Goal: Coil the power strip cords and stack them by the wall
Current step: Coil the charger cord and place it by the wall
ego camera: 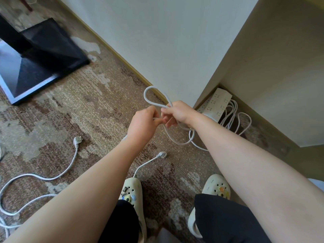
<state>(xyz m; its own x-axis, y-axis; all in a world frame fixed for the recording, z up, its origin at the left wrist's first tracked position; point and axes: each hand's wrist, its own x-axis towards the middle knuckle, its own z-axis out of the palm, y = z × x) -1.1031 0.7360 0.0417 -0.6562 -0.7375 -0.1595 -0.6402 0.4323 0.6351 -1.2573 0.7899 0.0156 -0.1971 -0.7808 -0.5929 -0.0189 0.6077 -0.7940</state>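
Carpet (pixel 98 109) bears power strips (pixel 216 104) (stacked), cords (pixel 70 165).

Both my arms reach forward and down, bare to the elbow, wrists nearly meeting in front of me. My left hand (pixel 142 122) curls in a pinching grip, thumb pressed toward the fingers. My right hand (pixel 178 112) sits just beside it, knuckles up, fingers closed tight.

Your right hand (pixel 180 112) grips a white cord (pixel 150 100) looped above it, while your left hand (pixel 145 121) pinches the same cord just beside. Two power strips (pixel 217 104) lie stacked by the wall (pixel 166 41) on the carpet (pixel 87 111).
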